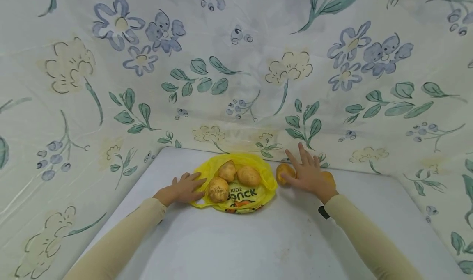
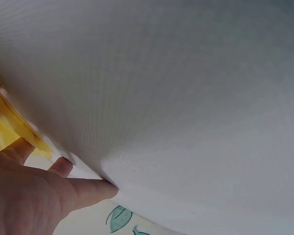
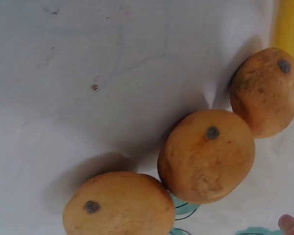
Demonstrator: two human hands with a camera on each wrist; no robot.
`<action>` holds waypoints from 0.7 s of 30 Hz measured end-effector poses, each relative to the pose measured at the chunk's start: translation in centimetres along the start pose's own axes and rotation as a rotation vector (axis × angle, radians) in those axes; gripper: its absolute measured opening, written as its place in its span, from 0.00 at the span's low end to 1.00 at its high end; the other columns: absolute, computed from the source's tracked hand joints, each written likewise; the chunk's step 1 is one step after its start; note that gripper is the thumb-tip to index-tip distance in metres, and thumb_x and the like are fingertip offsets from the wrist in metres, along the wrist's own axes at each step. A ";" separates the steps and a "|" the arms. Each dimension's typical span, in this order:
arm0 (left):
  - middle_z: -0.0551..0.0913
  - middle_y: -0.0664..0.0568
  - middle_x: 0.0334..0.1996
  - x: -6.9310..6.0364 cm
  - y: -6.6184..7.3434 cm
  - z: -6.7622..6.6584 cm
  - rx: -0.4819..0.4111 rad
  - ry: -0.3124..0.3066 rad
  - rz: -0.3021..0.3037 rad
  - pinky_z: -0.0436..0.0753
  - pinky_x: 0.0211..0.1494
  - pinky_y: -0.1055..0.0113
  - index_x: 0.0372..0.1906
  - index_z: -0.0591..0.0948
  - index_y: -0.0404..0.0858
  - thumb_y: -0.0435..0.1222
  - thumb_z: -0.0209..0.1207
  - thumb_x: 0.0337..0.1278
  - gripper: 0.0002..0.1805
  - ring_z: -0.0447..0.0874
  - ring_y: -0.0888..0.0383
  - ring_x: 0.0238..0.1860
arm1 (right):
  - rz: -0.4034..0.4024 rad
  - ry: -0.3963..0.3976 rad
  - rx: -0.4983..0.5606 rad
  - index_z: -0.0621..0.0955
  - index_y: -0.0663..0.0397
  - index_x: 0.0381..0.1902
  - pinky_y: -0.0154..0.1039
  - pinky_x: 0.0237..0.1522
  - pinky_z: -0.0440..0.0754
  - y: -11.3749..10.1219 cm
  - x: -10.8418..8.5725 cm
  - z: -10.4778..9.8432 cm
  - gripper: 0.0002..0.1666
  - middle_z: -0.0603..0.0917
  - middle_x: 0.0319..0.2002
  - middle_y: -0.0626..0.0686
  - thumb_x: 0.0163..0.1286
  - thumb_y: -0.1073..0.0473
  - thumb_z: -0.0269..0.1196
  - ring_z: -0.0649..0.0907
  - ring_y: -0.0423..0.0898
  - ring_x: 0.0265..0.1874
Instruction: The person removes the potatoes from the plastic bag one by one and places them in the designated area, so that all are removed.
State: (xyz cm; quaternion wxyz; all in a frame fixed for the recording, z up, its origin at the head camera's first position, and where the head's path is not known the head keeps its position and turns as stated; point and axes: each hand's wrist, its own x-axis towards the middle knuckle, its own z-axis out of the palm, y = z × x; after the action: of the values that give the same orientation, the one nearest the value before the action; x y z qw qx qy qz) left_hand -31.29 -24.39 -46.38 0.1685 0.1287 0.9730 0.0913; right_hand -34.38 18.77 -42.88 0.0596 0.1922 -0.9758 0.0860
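Note:
A yellow plastic bag with printed lettering lies spread on the table, three potatoes resting on or in it. My left hand, fingers extended, touches the bag's left edge; the left wrist view shows its thumb low over the white surface beside yellow plastic. To the right of the bag my right hand spreads its fingers over loose potatoes, gripping none. In the right wrist view, three potatoes with dark spots form a slanting row: one near the bag, a middle one and a lower one.
The white table has faint smudges toward its right side. Behind it and at both sides hangs a floral sheet, meeting the table's back edge close behind the bag. A small dark object sits at the right wrist.

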 end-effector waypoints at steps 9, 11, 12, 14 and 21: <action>0.54 0.39 0.77 -0.2 0.3 -0.3 0.003 0.004 0.005 0.45 0.66 0.21 0.74 0.66 0.44 0.55 0.52 0.69 0.34 0.47 0.29 0.75 | -0.044 0.007 -0.002 0.47 0.36 0.80 0.72 0.72 0.41 -1.3 0.5 0.5 0.51 0.27 0.79 0.59 0.68 0.28 0.51 0.48 0.67 0.77; 0.54 0.39 0.77 -0.1 0.3 -0.3 0.004 0.005 0.006 0.45 0.66 0.21 0.74 0.66 0.44 0.55 0.52 0.69 0.35 0.47 0.29 0.74 | -0.044 0.004 -0.015 0.47 0.36 0.80 0.71 0.72 0.43 -1.7 0.5 0.5 0.51 0.28 0.79 0.59 0.68 0.27 0.50 0.49 0.68 0.76; 0.54 0.38 0.77 -0.1 0.2 -0.3 0.005 0.006 0.007 0.45 0.66 0.21 0.74 0.66 0.44 0.55 0.52 0.69 0.35 0.47 0.29 0.74 | -0.043 0.002 -0.022 0.46 0.36 0.80 0.71 0.72 0.44 -1.9 0.6 0.5 0.52 0.28 0.79 0.59 0.67 0.26 0.50 0.49 0.68 0.76; 0.53 0.39 0.77 -0.1 0.2 -0.3 0.004 0.004 0.003 0.45 0.66 0.21 0.74 0.65 0.44 0.55 0.52 0.69 0.35 0.47 0.29 0.75 | -0.045 0.009 -0.036 0.47 0.36 0.80 0.71 0.72 0.46 -2.3 0.6 0.5 0.52 0.30 0.79 0.60 0.67 0.25 0.49 0.51 0.68 0.76; 0.53 0.40 0.78 0.1 0.1 -0.2 0.006 0.003 0.001 0.45 0.67 0.21 0.75 0.65 0.45 0.55 0.51 0.69 0.35 0.47 0.30 0.75 | -0.042 0.022 -0.071 0.47 0.35 0.80 0.70 0.72 0.48 -2.7 0.8 0.8 0.52 0.33 0.80 0.60 0.67 0.23 0.47 0.53 0.66 0.76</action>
State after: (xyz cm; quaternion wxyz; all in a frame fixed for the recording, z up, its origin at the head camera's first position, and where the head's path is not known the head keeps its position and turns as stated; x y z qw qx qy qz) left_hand -31.40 -24.26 -46.16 0.1666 0.1295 0.9735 0.0885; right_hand -34.14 15.90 -43.13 0.0787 0.2096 -0.9732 0.0521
